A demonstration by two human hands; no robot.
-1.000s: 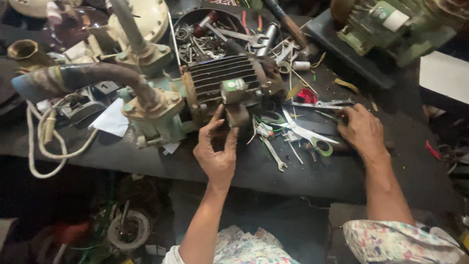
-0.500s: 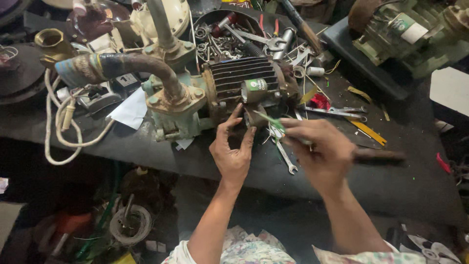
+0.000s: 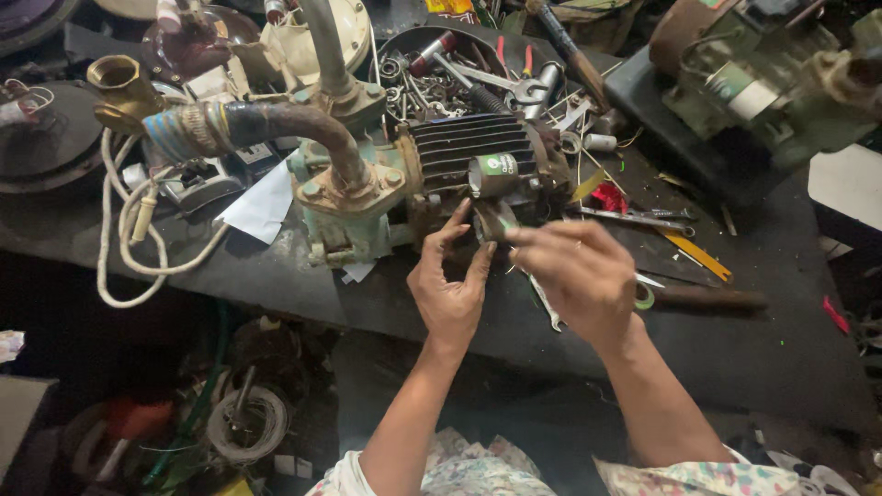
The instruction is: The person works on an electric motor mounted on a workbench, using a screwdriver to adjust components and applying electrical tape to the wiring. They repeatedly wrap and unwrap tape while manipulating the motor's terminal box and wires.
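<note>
Rusty, ribbed motor (image 3: 478, 152) mid-worktop near the front edge, joined to a pale green cast pump housing (image 3: 344, 197) with a curved dark pipe (image 3: 276, 124). Round green label (image 3: 501, 165) on the motor's small box. Left hand (image 3: 450, 289) fingers spread, tips touching the motor's underside. Right hand (image 3: 579, 276) pinched narrow beside it; held thing cannot be told. Metal bowl (image 3: 413, 46) of tools toward the back edge.
</note>
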